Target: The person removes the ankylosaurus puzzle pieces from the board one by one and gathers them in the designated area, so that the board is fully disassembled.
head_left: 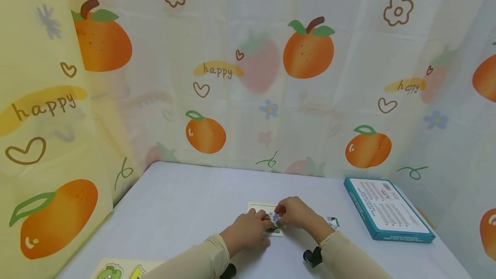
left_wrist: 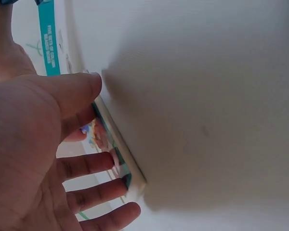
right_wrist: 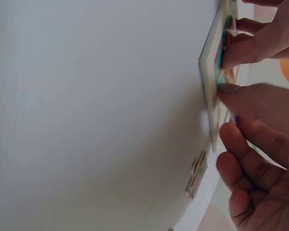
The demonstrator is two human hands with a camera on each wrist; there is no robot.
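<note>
Board (head_left: 267, 207), cream-edged with a coloured picture inside, lies on the white table (head_left: 201, 201) at lower centre of the head view, partly covered by both your hands. Step in hand, judged from the hand positions: fitting or aligning a piece at the board's right side while the other hand steadies the work. Your left hand (head_left: 246, 231) has its fingers spread and extended across the picture, thumb tip just beside one edge; it pinches nothing visible. Your right hand (head_left: 296, 212) bends over the board's right part, near a purple patch (head_left: 276, 217), with its outer fingers curled and thumb tip at the board; whether thumb and forefinger pinch a piece cannot be told. Next move, as judged: bear down lightly with the left fingers to prevent sliding, then press at the right side until the surface sits level. Check that no edge rides up before releasing. One loose piece (head_left: 333, 222) lies to the right of your right wrist; it appears to be the likely follow-on pick. Leave the teal box (head_left: 391, 206) at right and the fruit-printed board (head_left: 116, 267) at lower left undisturbed; neither obstructs the work.
</note>
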